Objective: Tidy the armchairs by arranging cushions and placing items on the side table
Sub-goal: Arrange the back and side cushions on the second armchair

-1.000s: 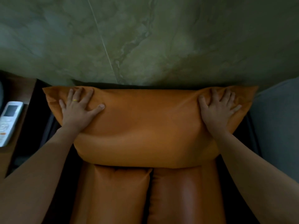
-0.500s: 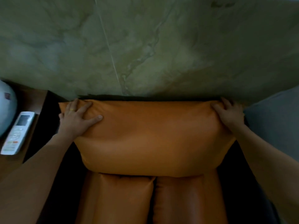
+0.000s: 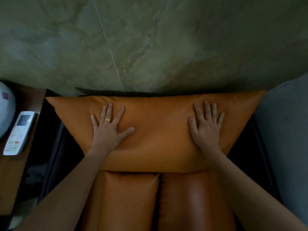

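Beyond the fingertips of both hands stands a wall [image 3: 150, 39] of greenish, marbled stone, with one thin pale seam running down it. Below the wrists is the armchair [image 3: 130, 200]: two long padded sections of shiny orange leather lie side by side with a dark gap between them, and a dark frame shows at each side.

Under both palms lies the orange cushion [image 3: 158, 147]. It lies across the top of the two padded sections, and its upper edge is at the foot of the wall. Its surface is smooth and rather matte, and its two upper corners point outward past each hand.

On the outer side of the right hand [image 3: 207, 129] there is a grey upholstered surface [image 3: 286, 130]. On the outer side of the left hand [image 3: 108, 130], well apart from it, is the wooden side table [image 3: 15, 172]. On it lie a white rounded object [image 3: 5, 110], cut by the edge of the view, and just beside it a white remote control [image 3: 18, 133] with a small screen.

Both hands lie flat on the cushion with straight, spread fingers and grip nothing. A gold ring [image 3: 107, 120] is on one left finger.
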### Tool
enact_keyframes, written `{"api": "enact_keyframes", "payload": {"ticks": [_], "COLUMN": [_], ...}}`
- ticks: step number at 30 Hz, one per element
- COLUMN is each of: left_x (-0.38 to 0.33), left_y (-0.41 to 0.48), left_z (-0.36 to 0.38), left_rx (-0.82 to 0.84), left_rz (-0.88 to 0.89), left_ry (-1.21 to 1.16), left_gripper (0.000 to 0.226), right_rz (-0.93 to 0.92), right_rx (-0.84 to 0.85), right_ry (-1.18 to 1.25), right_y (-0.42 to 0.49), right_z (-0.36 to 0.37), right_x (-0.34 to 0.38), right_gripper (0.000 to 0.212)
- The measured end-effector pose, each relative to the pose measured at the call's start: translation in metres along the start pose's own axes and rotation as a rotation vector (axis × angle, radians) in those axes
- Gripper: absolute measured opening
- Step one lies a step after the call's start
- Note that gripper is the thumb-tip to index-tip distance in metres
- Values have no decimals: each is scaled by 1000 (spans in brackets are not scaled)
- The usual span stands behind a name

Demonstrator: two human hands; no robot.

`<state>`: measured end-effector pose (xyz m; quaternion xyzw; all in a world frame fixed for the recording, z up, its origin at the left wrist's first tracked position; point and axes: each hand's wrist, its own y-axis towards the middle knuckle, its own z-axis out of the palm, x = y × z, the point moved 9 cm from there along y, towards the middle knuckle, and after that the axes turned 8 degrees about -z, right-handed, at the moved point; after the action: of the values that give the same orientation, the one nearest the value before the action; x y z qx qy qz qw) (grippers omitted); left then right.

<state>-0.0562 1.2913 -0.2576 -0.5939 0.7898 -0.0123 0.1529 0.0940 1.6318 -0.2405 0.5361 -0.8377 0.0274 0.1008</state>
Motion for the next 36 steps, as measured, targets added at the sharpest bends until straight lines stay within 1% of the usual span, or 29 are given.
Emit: {"api": "enact_keyframes", "payload": {"ticks": [2,5,7,10,12,16,17,19,21,22,24,26,28,29,30,32,33,34,36], "left_x": [0,0,-2,-11,-9,13,23,51,78,90,111,130,137,138,141,148,152,157,169], "left_y": [5,6,3,-19,-51,-140,-158,-188,-217,-230,-252,-270,-284,-291,-297,-310,-315,-323,-341], "left_z": [4,7,-1,-19,-18,7,16,40,65,75,93,112,129,137,148,168,178,187,209], "left_rx": [14,125,188,189,193,192,207,306,395,417,449,483,561,602,642,679,681,689,685], "left_rz": [-11,-36,-56,-59,-51,7,-14,-132,-251,-301,-418,-514,-541,-539,-539,-563,-561,-565,-605], "left_ry": [25,60,80,47,-21,-175,-216,-304,-379,-413,-499,-593,-678,-718,-758,-840,-879,-916,-964], "left_gripper": [91,92,93,84,79,79,78,76,81,86,95,99,102,96,85,65,60,63,92], "right_rz": [7,32,49,56,40,-42,-54,-68,-73,-75,-64,-6,95,130,157,230,292,353,421], "right_rx": [45,165,230,296,280,212,209,202,210,236,341,463,531,549,552,487,442,405,366], "right_ry": [22,61,78,118,208,364,405,506,631,690,755,771,775,788,811,881,923,962,1011], "right_y": [6,3,2,-10,-30,-82,-96,-123,-154,-171,-206,-242,-278,-296,-314,-344,-357,-369,-391], "right_z": [11,16,7,-9,-12,-4,1,10,21,29,49,76,104,117,127,139,142,144,149], "right_x": [1,-2,-5,4,20,62,74,96,119,130,148,158,160,163,168,174,176,177,179], "right_gripper": [58,60,63,65,69,71,70,69,68,67,67,71,76,77,77,78,80,81,82]}}
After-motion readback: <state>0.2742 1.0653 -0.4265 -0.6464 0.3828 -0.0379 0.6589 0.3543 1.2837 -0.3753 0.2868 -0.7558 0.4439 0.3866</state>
